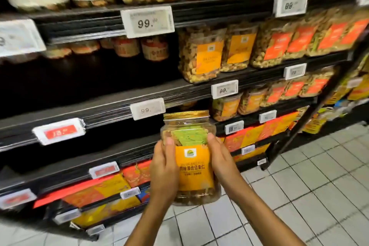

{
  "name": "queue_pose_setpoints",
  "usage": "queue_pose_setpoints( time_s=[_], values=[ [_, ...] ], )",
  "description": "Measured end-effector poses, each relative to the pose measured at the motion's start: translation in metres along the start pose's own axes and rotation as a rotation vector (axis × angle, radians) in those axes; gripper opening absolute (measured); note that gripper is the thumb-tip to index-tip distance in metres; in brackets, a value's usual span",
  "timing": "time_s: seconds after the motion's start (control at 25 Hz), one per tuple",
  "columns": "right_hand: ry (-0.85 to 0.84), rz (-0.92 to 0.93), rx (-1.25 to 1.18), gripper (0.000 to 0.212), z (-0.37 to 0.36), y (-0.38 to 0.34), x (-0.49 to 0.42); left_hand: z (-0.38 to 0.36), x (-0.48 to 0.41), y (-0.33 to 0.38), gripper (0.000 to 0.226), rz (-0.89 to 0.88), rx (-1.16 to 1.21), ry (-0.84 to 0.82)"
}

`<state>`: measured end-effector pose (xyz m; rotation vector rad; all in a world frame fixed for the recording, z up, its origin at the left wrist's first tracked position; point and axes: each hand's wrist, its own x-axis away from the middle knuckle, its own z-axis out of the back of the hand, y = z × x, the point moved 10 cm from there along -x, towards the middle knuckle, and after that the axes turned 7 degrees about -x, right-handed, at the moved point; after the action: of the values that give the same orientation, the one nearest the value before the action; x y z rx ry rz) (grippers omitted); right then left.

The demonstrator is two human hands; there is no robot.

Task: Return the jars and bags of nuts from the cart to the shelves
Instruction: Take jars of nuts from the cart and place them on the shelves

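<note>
I hold a clear plastic jar of mixed nuts (191, 158) upright in front of the shelves, gold lid on top, orange and green label facing me. My left hand (163, 173) grips its left side and my right hand (221, 164) its right side. Matching orange-label jars (201, 56) stand on the shelf above and to the right. The black shelf (111, 104) left of them has a wide dark gap. The cart is out of view.
Price tags (147, 21) hang on the shelf edges. Small jars (153, 48) sit deep on the middle shelf. Red and orange gift boxes (103, 189) fill the lowest shelves. White tiled floor (299, 195) lies below and to the right.
</note>
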<state>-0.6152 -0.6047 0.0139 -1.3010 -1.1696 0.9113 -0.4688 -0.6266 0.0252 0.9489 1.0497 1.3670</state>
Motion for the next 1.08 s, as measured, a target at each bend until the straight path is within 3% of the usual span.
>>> queue_pose_setpoints(
  time_s=[0.12,0.4,0.56,0.72,0.84,1.08],
  values=[
    [0.028,-0.101,-0.016,0.042,0.033,0.029,-0.044,-0.039,-0.024,-0.013,0.026,0.069,0.016,0.03],
    [0.07,-0.262,-0.141,0.04,0.087,0.079,-0.132,-0.111,-0.07,-0.052,0.026,0.048,0.08,0.107],
    [0.067,-0.23,-0.17,0.043,0.086,0.089,-0.156,-0.12,-0.086,-0.06,0.031,-0.029,0.059,0.181],
    [0.118,0.029,-0.026,0.037,0.086,0.074,-0.178,-0.12,-0.102,-0.056,0.034,-0.162,-0.025,0.247],
    [0.136,0.076,-0.058,0.038,0.089,0.072,-0.188,-0.121,-0.108,-0.059,0.055,-0.208,-0.093,0.243],
    [0.064,0.009,-0.064,0.045,0.074,0.074,-0.205,-0.114,-0.134,-0.07,0.068,-0.041,-0.034,0.173]
  ],
)
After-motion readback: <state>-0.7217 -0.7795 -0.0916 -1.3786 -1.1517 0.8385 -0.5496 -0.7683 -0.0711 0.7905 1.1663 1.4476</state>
